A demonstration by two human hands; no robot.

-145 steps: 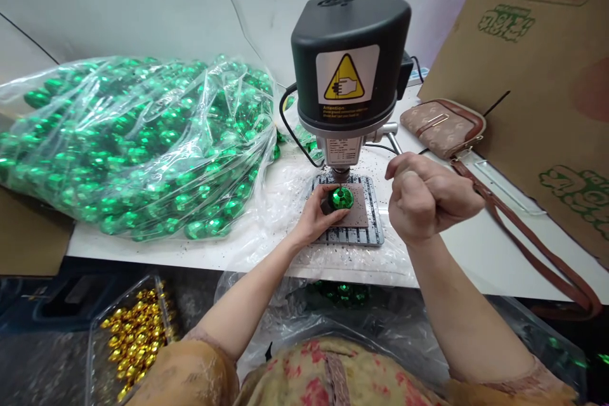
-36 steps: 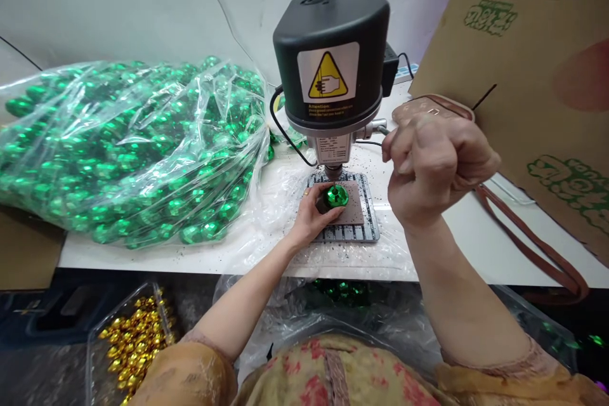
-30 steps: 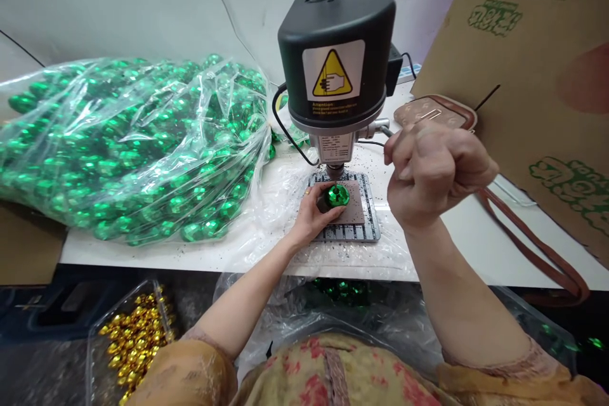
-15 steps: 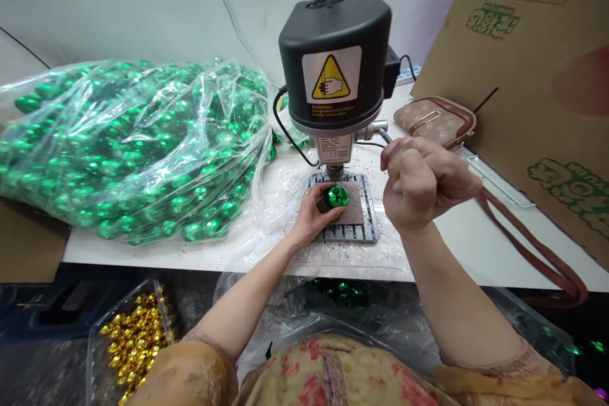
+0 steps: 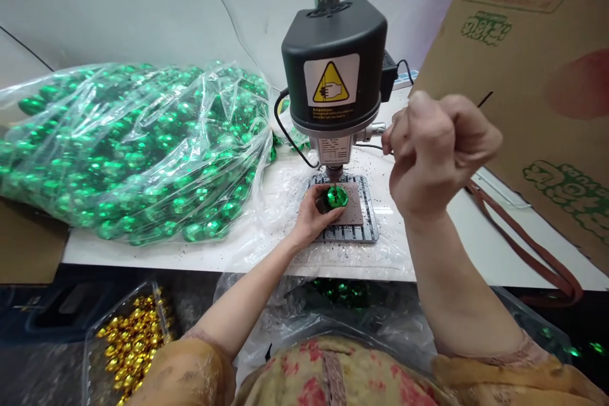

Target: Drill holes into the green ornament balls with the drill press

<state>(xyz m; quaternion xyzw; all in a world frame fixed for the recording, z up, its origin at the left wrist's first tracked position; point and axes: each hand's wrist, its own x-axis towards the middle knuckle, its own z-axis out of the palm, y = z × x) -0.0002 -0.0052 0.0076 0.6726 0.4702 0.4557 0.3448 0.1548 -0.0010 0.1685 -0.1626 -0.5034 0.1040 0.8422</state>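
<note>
My left hand (image 5: 316,212) is closed around a shiny green faceted ball (image 5: 337,196), thumb and fingers at its sides. The ball rests on a brown board (image 5: 353,210) over the slotted metal base (image 5: 372,225) of a bench drill press (image 5: 333,76). Just above the ball is the chuck (image 5: 334,172), with a thin bit reaching down to the ball's top. Raised at the right of the press, my right hand (image 5: 440,152) is a fist at the feed lever, whose hub (image 5: 375,131) shows beside it. The hand hides the lever's grip.
A large clear bag of green balls (image 5: 143,152) fills the table's left. On the right stand a cardboard box (image 5: 537,89) and a brown strap (image 5: 528,247). Below the table edge is a clear tray of gold balls (image 5: 130,342). Dark shavings lie around the base.
My right hand has moved up and slightly right, now covering the brown purse behind it. My left hand and the green ball have stayed in place.
</note>
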